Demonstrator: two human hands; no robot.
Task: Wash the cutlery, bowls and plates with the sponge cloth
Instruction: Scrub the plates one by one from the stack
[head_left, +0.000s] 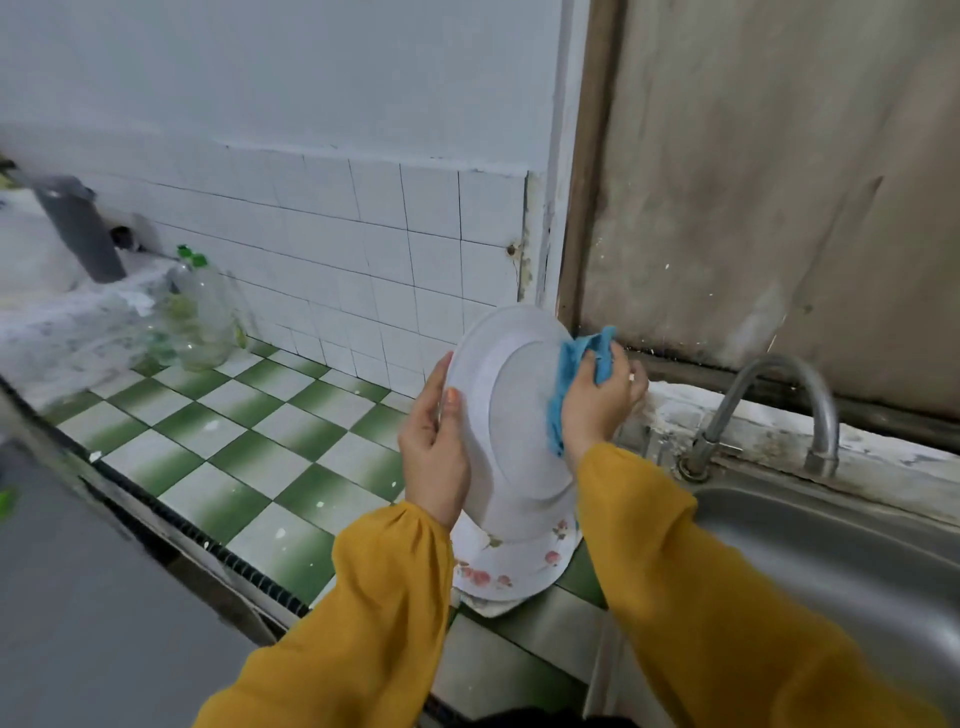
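A floral plate (519, 566) lies at the worktop's (249, 431) right edge, just beside the sink (831, 545). Above it, the left hand (434, 462) grips the left rim of a white plate (514, 415) held upright, thumb on its underside. The right hand (597, 405) clutches the blue sponge cloth (576, 358) against the plate's right rim. A tap (779, 384) stands behind the sink. A clear bottle (202, 317) occupies the worktop's far left corner.

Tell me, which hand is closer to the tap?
Right. The right hand, holding the blue cloth against the plate, is just left of the tap. The left hand grips the plate's far edge, farther away.
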